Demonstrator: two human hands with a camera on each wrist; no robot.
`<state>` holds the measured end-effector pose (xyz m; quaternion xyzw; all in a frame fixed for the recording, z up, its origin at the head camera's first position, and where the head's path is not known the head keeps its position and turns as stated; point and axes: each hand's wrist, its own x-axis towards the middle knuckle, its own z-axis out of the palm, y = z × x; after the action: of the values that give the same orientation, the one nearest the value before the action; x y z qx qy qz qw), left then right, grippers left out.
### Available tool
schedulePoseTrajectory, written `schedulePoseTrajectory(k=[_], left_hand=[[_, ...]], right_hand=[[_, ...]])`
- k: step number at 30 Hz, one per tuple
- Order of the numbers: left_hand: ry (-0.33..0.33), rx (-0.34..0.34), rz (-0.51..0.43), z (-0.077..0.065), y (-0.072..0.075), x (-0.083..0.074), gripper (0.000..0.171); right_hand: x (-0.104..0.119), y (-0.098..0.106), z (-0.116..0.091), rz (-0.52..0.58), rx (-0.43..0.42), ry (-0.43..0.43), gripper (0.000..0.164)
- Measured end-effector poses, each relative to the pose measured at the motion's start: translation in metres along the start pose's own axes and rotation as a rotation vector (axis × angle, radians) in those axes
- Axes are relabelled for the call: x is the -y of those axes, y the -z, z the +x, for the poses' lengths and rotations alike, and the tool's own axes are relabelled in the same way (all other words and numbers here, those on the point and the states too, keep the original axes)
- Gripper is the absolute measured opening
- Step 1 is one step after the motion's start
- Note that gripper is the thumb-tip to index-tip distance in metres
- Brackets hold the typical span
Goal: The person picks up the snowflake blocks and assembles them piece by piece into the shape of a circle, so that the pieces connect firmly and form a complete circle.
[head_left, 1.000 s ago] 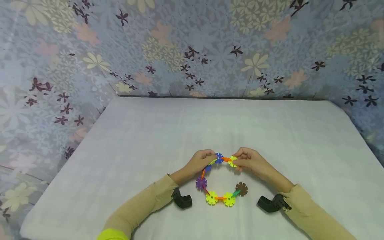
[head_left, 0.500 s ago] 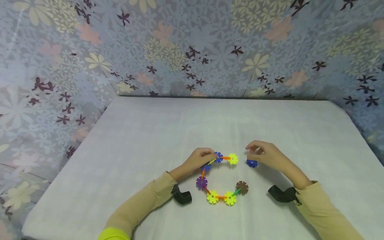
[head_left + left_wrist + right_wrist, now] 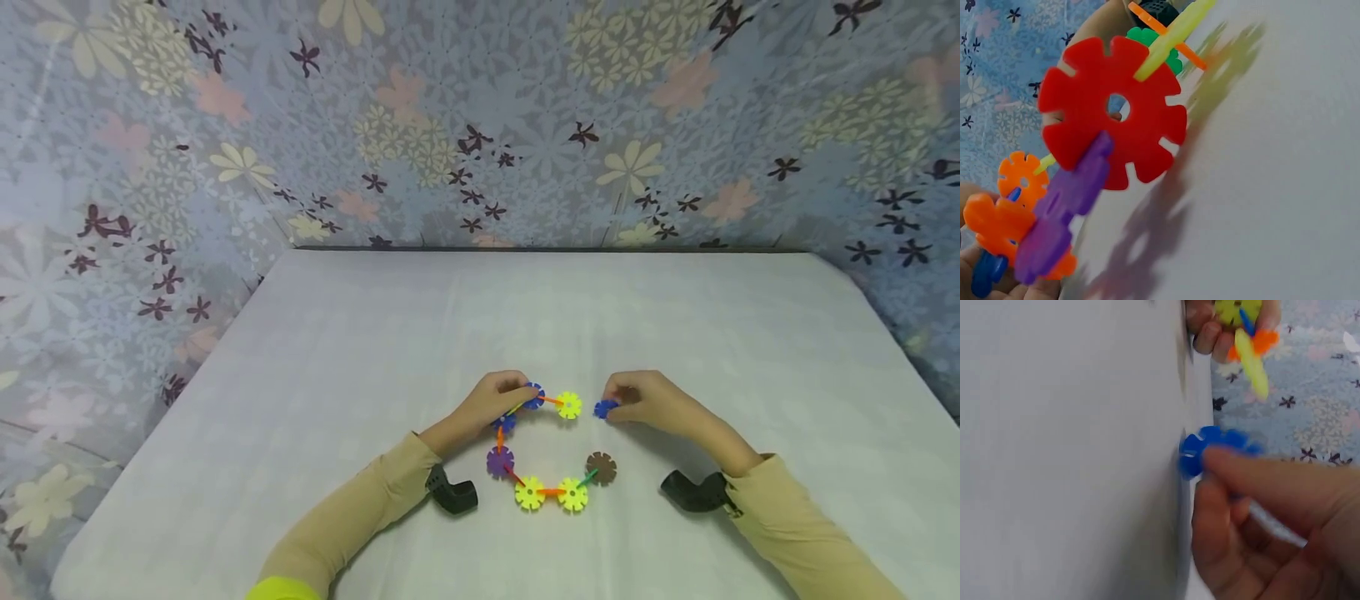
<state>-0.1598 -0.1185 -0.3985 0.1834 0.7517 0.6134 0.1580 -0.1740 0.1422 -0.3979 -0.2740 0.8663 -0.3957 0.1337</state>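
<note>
A curved chain of slotted interlocking discs lies on the white table, with flat and upright discs alternating. In the head view my left hand pinches the chain's upper part near a blue disc. Its upper end is a yellow disc; its lower end is a brown disc. My right hand pinches a loose blue disc, a short gap to the right of the yellow end disc. The left wrist view shows a red disc standing upright, slotted into a purple disc.
The white-covered table extends around the chain. A black wrist mount is on the left sleeve, another black mount on the right. A floral-patterned cloth covers the backdrop behind the table.
My right hand left the yellow end disc and moved right to a blue disc; now it has come back slightly left with that disc pinched. The left hand has barely shifted.
</note>
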Motion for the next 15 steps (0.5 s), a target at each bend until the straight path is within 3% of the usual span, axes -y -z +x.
schedulePoseTrajectory(k=[2, 7, 11, 15], left_hand=[[0.013, 0.016, -0.045, 0.001, 0.000, 0.002, 0.015], [0.055, 0.051, -0.150, 0.010, 0.002, 0.026, 0.016], [0.078, 0.070, -0.212, 0.012, 0.003, 0.029, 0.022], [0.158, 0.127, -0.256, 0.012, 0.003, 0.029, 0.031]], right_hand=[[0.003, -0.005, 0.001, 0.045, -0.004, 0.036, 0.012], [0.011, -0.015, 0.004, 0.099, -0.030, 0.067, 0.013], [0.014, -0.020, 0.005, 0.125, -0.084, 0.076, 0.014], [0.014, -0.028, 0.005, 0.151, -0.131, 0.111, 0.015]])
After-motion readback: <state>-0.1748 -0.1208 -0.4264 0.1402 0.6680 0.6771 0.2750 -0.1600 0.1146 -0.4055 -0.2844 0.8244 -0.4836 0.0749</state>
